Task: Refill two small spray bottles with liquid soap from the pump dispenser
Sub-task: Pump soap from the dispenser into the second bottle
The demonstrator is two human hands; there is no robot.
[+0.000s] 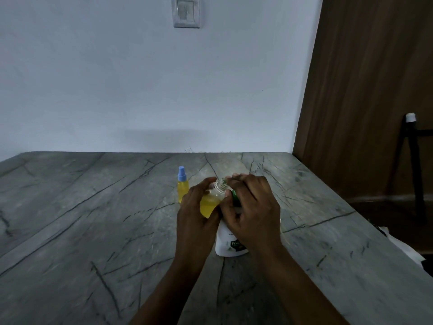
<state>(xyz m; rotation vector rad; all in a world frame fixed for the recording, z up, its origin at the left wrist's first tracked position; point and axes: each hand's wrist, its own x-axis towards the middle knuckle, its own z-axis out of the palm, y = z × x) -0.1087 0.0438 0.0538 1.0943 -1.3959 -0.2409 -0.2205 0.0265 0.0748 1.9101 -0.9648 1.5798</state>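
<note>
A white pump dispenser (230, 245) stands on the grey veined counter (82, 219), and both hands meet over its top. The right hand (253, 207) is cupped down on the dispenser, its fingers bent and close together around the green pump head (234, 195), of which only a sliver shows between them. Whether they are pressing the pump down or only gripping it cannot be told. Its forefinger reaches forward past the pump to the mouth of the small bottle.

Just left of the dispenser, and touching the right hand, the left hand (196, 207) holds 1 uncapped spray bottle (209, 204). The thumb and fingers wrap around its body, and the fingertips on the far side are hidden. This bottle is off the counter and tilted, so that its clear threaded neck (220, 185) leans right towards the pump head. Yellow liquid fills roughly its lower half (the upper part looks clear).

Behind the dispenser and to its left, the 2nd spray bottle (182, 186) stands upright on the counter with its blue sprayer cap on, full of yellow liquid and apart from both hands.

Far above the dispenser a wall switch (186, 11) sits on the pale wall. To its right, beyond the counter's edge, are a brown wooden panel (375, 90) and a black stand (410, 148) with a white tip.
</note>
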